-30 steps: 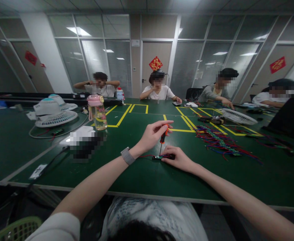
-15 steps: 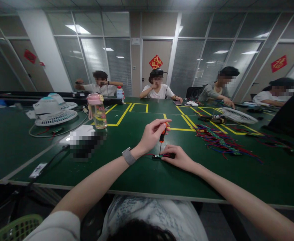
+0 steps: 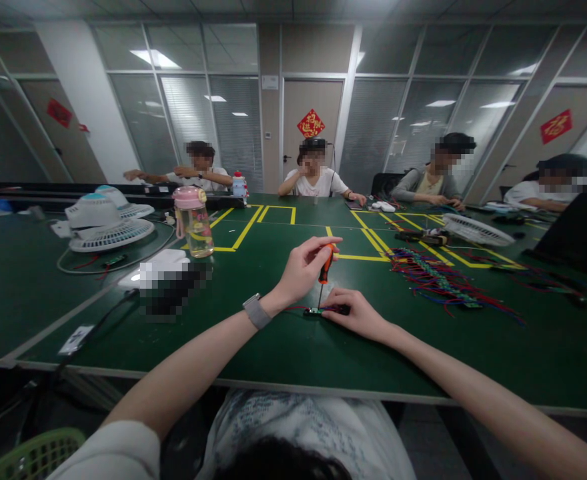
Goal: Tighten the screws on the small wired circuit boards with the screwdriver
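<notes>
My left hand (image 3: 305, 268) is closed around the orange and black handle of a screwdriver (image 3: 325, 269), which stands nearly upright. Its thin shaft runs down to a small circuit board (image 3: 314, 311) lying on the green tabletop (image 3: 253, 340). Red and dark wires come off the board on both sides. My right hand (image 3: 352, 312) pinches the board's right end and its wires, pressing it against the table. The exact spot under the screwdriver tip is too small to make out.
A row of wired circuit boards (image 3: 438, 277) lies to the right. Left stand a pink-lidded bottle (image 3: 193, 223) and white fan parts (image 3: 106, 223). Another fan part (image 3: 478, 230) lies at the far right. Several people sit across the table, beyond yellow tape lines (image 3: 248, 230).
My hands, the screwdriver and the board look almost unchanged. Across the table, the person at the left has lowered their arms, and the person at the right has drawn a hand back.
</notes>
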Motion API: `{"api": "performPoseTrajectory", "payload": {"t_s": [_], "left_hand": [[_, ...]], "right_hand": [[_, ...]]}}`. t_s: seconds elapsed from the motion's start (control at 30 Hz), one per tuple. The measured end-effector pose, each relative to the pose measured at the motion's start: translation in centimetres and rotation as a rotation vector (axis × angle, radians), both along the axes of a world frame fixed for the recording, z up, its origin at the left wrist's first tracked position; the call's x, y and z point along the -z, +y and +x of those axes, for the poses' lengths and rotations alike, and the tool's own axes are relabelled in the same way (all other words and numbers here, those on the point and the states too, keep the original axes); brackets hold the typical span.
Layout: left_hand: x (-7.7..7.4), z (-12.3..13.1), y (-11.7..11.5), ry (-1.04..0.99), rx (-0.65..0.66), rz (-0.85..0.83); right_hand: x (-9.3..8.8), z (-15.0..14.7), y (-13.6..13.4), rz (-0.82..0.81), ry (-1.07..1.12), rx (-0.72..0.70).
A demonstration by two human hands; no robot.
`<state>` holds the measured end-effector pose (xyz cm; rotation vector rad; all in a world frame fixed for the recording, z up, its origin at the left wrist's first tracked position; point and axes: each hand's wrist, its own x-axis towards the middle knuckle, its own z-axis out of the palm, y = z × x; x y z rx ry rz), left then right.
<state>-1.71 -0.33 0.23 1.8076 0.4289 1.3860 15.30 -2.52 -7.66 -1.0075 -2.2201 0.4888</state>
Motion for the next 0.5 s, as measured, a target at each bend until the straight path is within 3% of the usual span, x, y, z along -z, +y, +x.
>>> {"api": "performPoseTrajectory", "payload": {"t_s": [0.13,0.27,0.5], "left_hand": [[0.11,-0.1,0.36,0.004,-0.038,0.021],[0.04,-0.1,0.26,-0.002,0.006,0.012],[0.18,0.04,-0.12,0.053,-0.164,0.16]], "right_hand": [[-0.11,-0.04,-0.13,-0.008,0.005,0.0],[-0.14,-0.1,-0.16,0.003,0.004,-0.001],[-0.05,-0.09,-0.09,0.014,-0.005,0.03]]}}
